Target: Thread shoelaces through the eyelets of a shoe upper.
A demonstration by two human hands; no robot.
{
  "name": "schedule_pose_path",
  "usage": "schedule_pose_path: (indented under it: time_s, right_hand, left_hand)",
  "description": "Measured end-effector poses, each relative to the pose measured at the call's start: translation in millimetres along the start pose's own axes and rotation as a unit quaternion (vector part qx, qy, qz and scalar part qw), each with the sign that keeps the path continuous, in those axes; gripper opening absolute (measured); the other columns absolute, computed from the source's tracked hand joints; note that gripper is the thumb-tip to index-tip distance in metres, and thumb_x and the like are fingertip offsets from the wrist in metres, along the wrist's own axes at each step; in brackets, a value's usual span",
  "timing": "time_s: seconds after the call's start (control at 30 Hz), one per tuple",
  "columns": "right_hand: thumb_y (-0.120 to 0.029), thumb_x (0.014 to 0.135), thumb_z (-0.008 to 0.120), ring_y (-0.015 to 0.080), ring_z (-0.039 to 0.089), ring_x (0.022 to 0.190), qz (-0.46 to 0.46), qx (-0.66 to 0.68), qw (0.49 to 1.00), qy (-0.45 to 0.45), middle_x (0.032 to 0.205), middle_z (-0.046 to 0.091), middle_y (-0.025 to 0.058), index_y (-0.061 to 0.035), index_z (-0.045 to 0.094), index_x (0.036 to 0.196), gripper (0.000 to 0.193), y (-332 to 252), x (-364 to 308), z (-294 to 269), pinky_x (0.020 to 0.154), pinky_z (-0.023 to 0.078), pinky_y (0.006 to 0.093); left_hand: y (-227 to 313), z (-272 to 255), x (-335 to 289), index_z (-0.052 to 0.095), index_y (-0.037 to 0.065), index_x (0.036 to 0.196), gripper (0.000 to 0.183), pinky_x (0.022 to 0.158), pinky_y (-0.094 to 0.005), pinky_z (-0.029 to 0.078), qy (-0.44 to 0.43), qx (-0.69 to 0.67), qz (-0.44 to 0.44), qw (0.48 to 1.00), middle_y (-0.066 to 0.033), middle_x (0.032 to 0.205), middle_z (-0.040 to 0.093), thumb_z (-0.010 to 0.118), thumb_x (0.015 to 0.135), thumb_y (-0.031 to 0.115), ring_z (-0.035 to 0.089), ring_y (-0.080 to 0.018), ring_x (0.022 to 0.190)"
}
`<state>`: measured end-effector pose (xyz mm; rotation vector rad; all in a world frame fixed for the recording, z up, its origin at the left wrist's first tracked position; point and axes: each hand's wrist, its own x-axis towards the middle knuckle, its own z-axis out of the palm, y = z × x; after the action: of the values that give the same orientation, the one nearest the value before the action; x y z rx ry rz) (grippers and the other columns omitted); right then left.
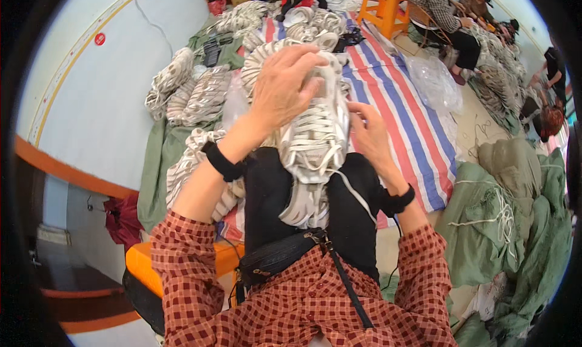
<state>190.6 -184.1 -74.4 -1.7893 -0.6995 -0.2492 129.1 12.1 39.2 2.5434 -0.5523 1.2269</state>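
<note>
A pale white-and-beige shoe upper (pixel 314 126) lies lengthwise over my lap, its toe end away from me. White laces (pixel 312 118) criss-cross its middle, and a loose lace end (pixel 356 195) trails over my right thigh. My left hand (pixel 286 83) rests over the upper's far left side, fingers stretched and thumb apart. At its right edge is my right hand (pixel 368 133), fingers bent, with the fingertips against the side; the shoe partly hides what they pinch. More striped uppers (pixel 303 207) hang together below it between my thighs.
Bundles of similar uppers (pixel 206 95) lie on the left and ahead. A striped red, white and blue sheet (pixel 400 98) covers the floor. Green sacks (pixel 485 226) stand at right. An orange stool (pixel 382 10) and a seated co-worker (pixel 442 16) are farther off.
</note>
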Motion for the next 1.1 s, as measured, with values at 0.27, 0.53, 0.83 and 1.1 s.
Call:
schedule_pose_path:
  time_s: [0.27, 0.53, 0.83, 1.1]
  right_hand:
    - [-0.014, 0.089, 0.059, 0.0114, 0.059, 0.07, 0.108, 0.169, 0.976, -0.09, 0.08, 0.066, 0.0063, 0.0046, 0.065, 0.098, 0.021, 6.5, 24.6, -4.7, 0.063, 0.046, 0.0262]
    - [-0.008, 0.085, 0.063, 0.0065, 0.053, 0.075, 0.177, 0.248, 0.936, -0.175, 0.081, 0.063, -0.0019, -0.0005, 0.065, 0.095, 0.013, 12.8, 32.2, -6.9, 0.059, 0.045, 0.0256]
    - [-0.019, 0.082, 0.069, 0.0109, 0.057, 0.077, 0.338, 0.256, 0.899, -0.113, 0.084, 0.064, 0.001, -0.0063, 0.067, 0.093, 0.017, 43.0, 61.5, -26.7, 0.072, 0.046, 0.0315]
    - [-0.027, 0.087, 0.068, 0.0095, 0.046, 0.069, 0.402, 0.301, 0.848, -0.17, 0.074, 0.052, -0.0043, -0.0104, 0.064, 0.088, 0.017, 51.3, 43.4, -41.3, 0.072, 0.043, 0.0316]
  left_hand:
    - [-11.6, 49.5, 47.6, 0.067, 0.009, 0.077, 0.017, 0.075, -0.041, 0.045, -0.291, 0.169, 0.168, 0.927, -0.0084, 0.079, 0.067, 0.059, 0.08, 0.023, 0.064, -0.0254, 0.078]
    - [57.9, 50.4, 25.0, 0.065, 0.004, 0.072, 0.024, 0.061, -0.0424, 0.048, -0.408, 0.146, 0.207, 0.877, -0.0091, 0.064, 0.063, 0.066, 0.068, 0.027, 0.066, -0.0278, 0.066]
    - [66.0, -74.0, 23.4, 0.055, 0.007, 0.094, 0.03, 0.055, -0.0407, 0.045, -0.476, -0.017, 0.136, 0.869, -0.0099, 0.068, 0.062, 0.07, 0.077, 0.027, 0.062, -0.0303, 0.064]
    - [16.0, -144.7, -124.8, 0.058, 0.009, 0.091, 0.027, 0.065, -0.0401, 0.046, -0.433, 0.1, -0.044, 0.895, -0.0091, 0.08, 0.059, 0.073, 0.074, 0.023, 0.06, -0.0305, 0.079]
